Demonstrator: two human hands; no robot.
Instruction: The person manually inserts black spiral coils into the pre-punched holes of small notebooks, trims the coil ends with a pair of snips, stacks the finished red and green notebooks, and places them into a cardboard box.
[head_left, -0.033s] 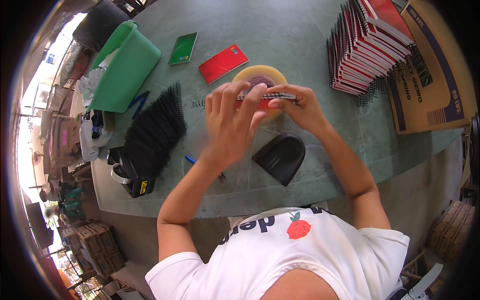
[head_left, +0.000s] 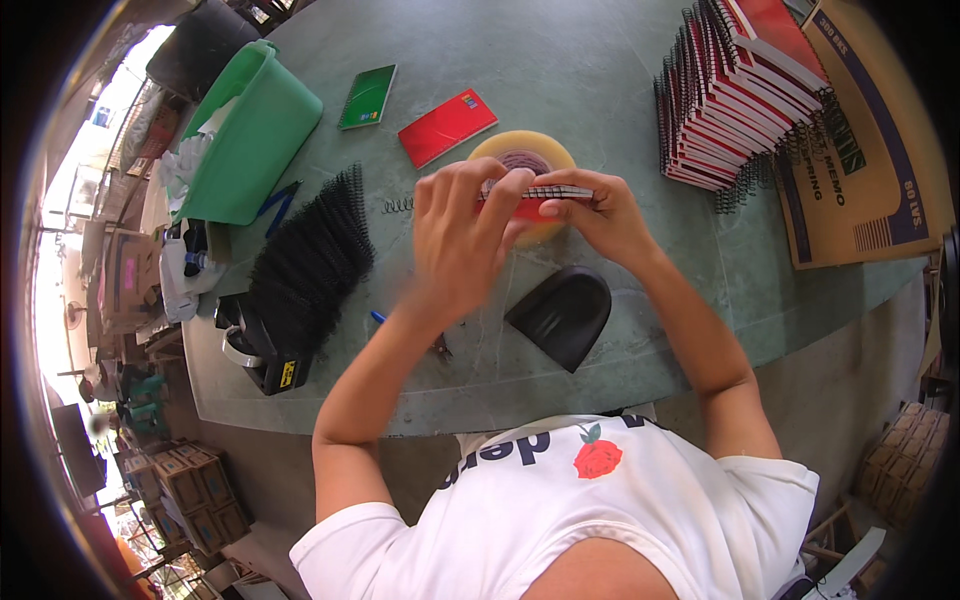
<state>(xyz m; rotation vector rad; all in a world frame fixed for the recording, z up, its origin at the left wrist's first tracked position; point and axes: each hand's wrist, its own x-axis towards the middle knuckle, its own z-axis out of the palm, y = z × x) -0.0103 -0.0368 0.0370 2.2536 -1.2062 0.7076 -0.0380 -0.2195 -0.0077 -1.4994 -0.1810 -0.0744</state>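
My right hand (head_left: 605, 212) pinches the right end of a red spiral notebook (head_left: 530, 209), its bound edge turned up. Along that edge runs black wire coil. My left hand (head_left: 460, 225) is closed at the notebook's left end, thumb and fingers pressed together on the coil there. A loose end of spiral coil (head_left: 398, 206) sticks out left of this hand. Behind and below the notebook lies a round yellowish ring (head_left: 572, 150) with a dark purplish middle, partly hidden by my hands. A black rounded wedge-shaped piece (head_left: 562, 318) lies nearer me on the table.
A red notebook (head_left: 447, 128) and a green notebook (head_left: 368, 97) lie farther off. At left are a pile of black coils (head_left: 310, 265), a tape dispenser (head_left: 265, 350) and a green bin (head_left: 250, 140). Stacked red notebooks (head_left: 735, 110) stand at right beside a cardboard box (head_left: 860, 170).
The left hand has shifted very slightly right, and its thumb and fingers have drawn closer together at the coil. My right hand keeps its pinch on the notebook.
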